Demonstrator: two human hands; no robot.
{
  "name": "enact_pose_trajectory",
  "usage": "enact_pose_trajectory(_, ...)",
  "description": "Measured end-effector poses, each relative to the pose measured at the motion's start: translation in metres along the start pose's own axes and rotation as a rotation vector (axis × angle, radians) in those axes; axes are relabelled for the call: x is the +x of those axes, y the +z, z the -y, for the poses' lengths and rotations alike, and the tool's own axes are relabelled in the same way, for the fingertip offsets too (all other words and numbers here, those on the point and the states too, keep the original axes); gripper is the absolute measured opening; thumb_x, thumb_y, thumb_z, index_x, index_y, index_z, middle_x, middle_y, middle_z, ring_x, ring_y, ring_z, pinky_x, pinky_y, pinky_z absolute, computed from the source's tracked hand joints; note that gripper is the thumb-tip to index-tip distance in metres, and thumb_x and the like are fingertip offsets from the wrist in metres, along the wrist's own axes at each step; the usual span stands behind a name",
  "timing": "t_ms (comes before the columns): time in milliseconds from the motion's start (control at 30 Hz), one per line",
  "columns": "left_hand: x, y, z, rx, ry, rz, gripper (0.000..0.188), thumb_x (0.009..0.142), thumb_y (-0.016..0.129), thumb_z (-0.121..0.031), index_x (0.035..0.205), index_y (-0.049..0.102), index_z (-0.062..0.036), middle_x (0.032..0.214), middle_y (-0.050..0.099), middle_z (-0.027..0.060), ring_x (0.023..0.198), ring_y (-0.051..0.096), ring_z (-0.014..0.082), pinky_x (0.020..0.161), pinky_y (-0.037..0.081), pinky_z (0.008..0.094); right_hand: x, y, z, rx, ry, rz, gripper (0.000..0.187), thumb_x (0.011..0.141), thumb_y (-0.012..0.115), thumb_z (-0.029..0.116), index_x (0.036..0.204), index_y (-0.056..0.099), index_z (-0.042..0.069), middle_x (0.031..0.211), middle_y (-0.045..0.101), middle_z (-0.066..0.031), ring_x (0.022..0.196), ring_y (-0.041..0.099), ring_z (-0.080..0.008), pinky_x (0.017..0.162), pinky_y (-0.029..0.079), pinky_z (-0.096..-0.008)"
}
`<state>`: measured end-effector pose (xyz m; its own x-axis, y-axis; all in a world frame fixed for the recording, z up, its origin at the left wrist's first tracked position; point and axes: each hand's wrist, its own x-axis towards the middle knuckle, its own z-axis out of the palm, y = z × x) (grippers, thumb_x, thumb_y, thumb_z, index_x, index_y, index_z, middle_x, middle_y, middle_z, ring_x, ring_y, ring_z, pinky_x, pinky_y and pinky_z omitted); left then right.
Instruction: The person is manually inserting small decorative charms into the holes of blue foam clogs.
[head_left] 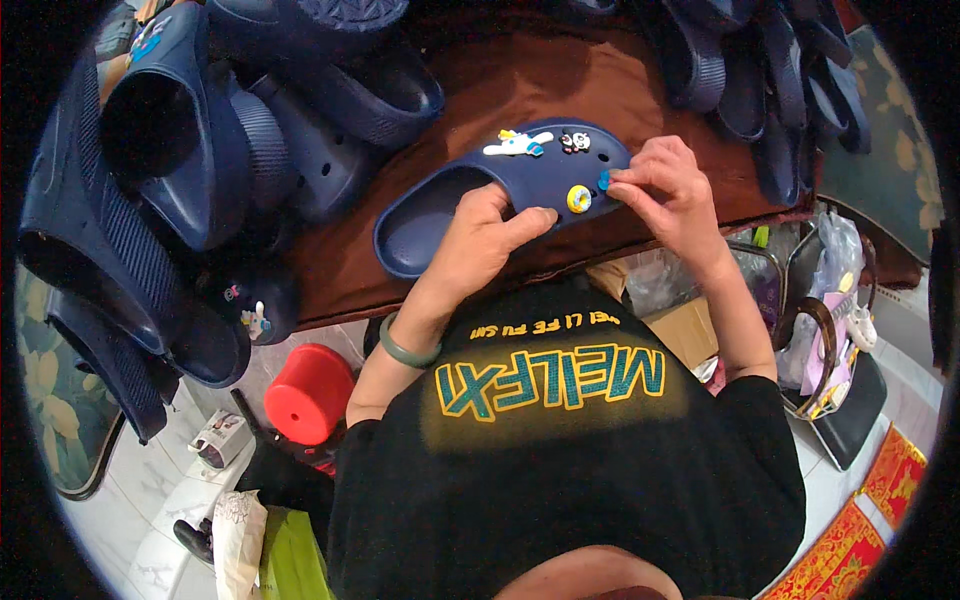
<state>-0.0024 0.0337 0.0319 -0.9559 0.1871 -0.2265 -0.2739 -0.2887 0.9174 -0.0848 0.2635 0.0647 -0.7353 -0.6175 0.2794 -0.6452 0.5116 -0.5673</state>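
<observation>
A navy blue foam clog [408, 225] lies on the brown cloth in front of me, toe to the right. My left hand [475, 235] grips its near side, fingers inside the foot opening and thumb on top. Between thumb and fingers my right hand [668, 195] pinches a small blue shoe charm [604, 181] against the toe. Fastened on the upper are a white character charm [517, 144], a black-and-white panda charm [575, 141] and a yellow ring-shaped charm [579, 199]. An open vent hole shows near the toe. The blue charm's underside is hidden.
Many navy clogs [170, 150] are piled at the left, and more clogs [780, 80] lie at the far right of the brown cloth [545, 80]. Below the table stand a red stool [308, 393] and, at right, a basket [822, 345] with plastic bags.
</observation>
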Motion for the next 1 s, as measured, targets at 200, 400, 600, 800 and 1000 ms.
enact_pose_trajectory(200,-0.013,0.005,0.007,0.117,0.043,0.043,0.029,0.087,0.063,-0.015,0.110,0.064,0.0034,0.099,0.068,0.0072,0.090,0.059,0.0126,0.083,0.047,0.0284,0.003,-0.008,-0.021,0.387,0.379,0.251,0.063,0.067,0.082,0.011,0.123,0.051,0.009,0.124,0.048,-0.0092,0.110,0.051,-0.0191,0.099,0.041,-0.0323)
enact_pose_trajectory(400,-0.016,0.008,0.008,0.190,0.105,0.036,0.028,0.088,0.062,-0.016,0.108,0.065,0.0032,0.096,0.070,0.0124,0.087,0.063,0.0168,0.081,0.048,0.0312,0.009,-0.002,-0.009,0.585,0.522,0.363,0.080,0.070,0.079,0.011,0.137,0.036,0.004,0.133,0.042,-0.0092,0.128,0.041,-0.0230,0.112,0.028,-0.0352)
enact_pose_trajectory(600,-0.013,0.009,0.010,0.239,0.140,0.014,0.028,0.087,0.063,-0.016,0.106,0.065,0.0035,0.097,0.070,0.0124,0.087,0.063,0.0162,0.081,0.049,0.0309,-0.002,0.020,-0.009,0.490,0.491,0.204,0.075,0.076,0.074,0.009,0.139,0.033,0.004,0.130,0.045,-0.0105,0.128,0.040,-0.0208,0.111,0.029,-0.0338)
enact_pose_trajectory(800,0.002,-0.002,0.004,0.109,0.030,-0.061,0.029,0.085,0.062,-0.013,0.108,0.065,0.0043,0.096,0.069,0.0079,0.087,0.062,0.0139,0.081,0.049,0.0290,0.008,0.012,-0.014,0.607,0.524,0.268,0.067,0.082,0.070,0.011,0.139,0.037,0.004,0.133,0.044,-0.0108,0.126,0.042,-0.0200,0.109,0.031,-0.0327)
enact_pose_trajectory(1000,0.004,0.001,-0.003,-0.104,-0.032,-0.057,0.031,0.083,0.062,-0.009,0.111,0.064,0.0037,0.106,0.067,0.0062,0.095,0.060,0.0140,0.089,0.046,0.0279,0.005,0.003,-0.022,0.289,0.228,0.092,0.059,0.079,0.075,0.011,0.132,0.049,0.005,0.126,0.050,-0.0072,0.123,0.046,-0.0176,0.105,0.037,-0.0316)
